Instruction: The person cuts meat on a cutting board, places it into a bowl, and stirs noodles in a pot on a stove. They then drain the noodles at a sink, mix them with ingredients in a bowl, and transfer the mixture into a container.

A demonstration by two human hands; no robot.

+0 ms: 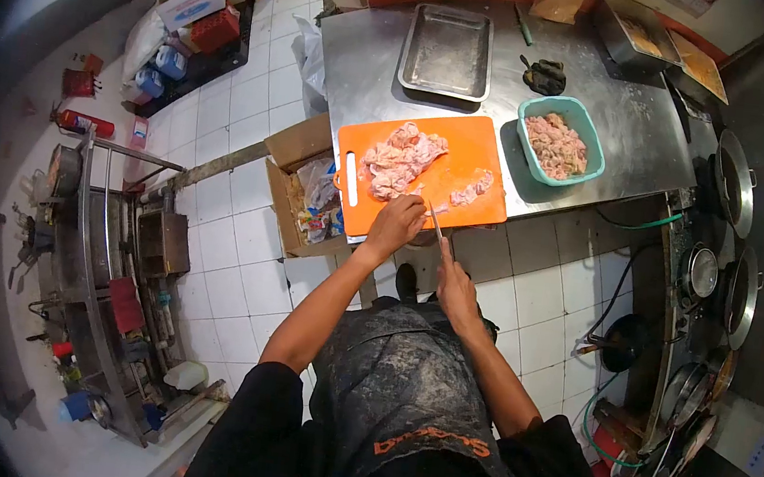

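Observation:
An orange cutting board (pixel 479 146) lies at the front edge of the steel table. On its left half sits a heap of pale pink raw meat (pixel 402 158), and a smaller row of cut pieces (pixel 472 187) lies to the right. My right hand (pixel 457 289) grips a knife (pixel 437 225), its blade pointing away from me over the board's front edge. My left hand (pixel 400 221) is at the same edge, left of the blade, fingers curled together at the meat; what they pinch is too small to make out.
A teal tub (pixel 595 159) of cut meat stands right of the board. Behind are a metal tray (pixel 447 53), a dark cloth-like item (pixel 544 75) and deep metal pans (pixel 636 32). An open cardboard box (pixel 283 213) sits on the floor at left; woks (pixel 741 298) line the right.

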